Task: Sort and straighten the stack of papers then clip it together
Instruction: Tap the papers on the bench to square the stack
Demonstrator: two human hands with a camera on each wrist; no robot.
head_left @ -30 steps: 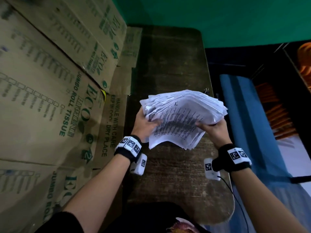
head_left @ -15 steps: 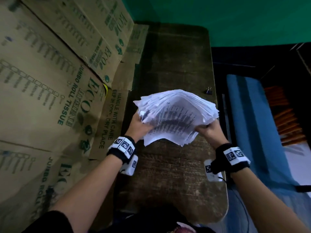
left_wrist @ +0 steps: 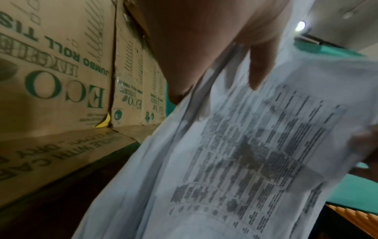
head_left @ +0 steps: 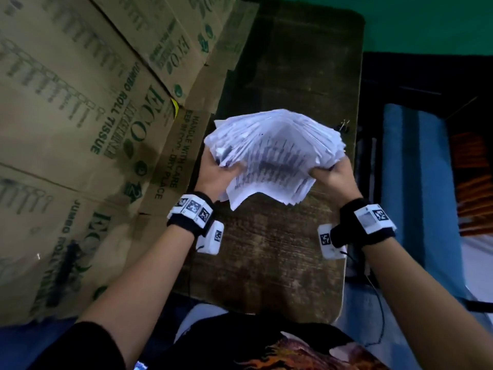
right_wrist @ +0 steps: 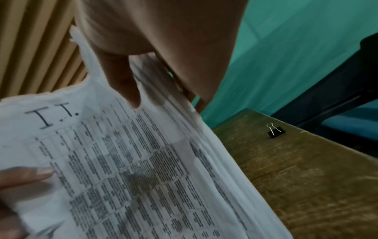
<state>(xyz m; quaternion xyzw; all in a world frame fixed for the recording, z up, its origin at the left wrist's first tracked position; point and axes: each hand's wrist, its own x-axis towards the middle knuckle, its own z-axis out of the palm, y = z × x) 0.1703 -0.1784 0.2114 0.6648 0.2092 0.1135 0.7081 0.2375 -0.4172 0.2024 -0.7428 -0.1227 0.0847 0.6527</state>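
Left hand (head_left: 213, 174): thumb on the top sheet, fingers under the pile, gripping the left edge of the stack of papers (head_left: 272, 156). Right hand (head_left: 333, 177): thumb on top, fingers curled beneath, gripping the right edge of the same stack.

The stack is held between both hands, raised clear of the desk (head_left: 266, 257). The sheets are fanned and misaligned; edges and corners protrude at different angles. The top sheet carries printed tables, and the right wrist view shows a handwritten "II." near one corner.

A black binder clip (right_wrist: 276, 131) lies on the desk beyond the right hand, near the desk's right edge, apart from the papers.

Cardboard boxes (head_left: 80, 116) printed "ECO" and "JUMBO ROLL TISSUE" stand to the left of the left hand, against the desk. A green wall (head_left: 426, 22) lies beyond the far end of the desk
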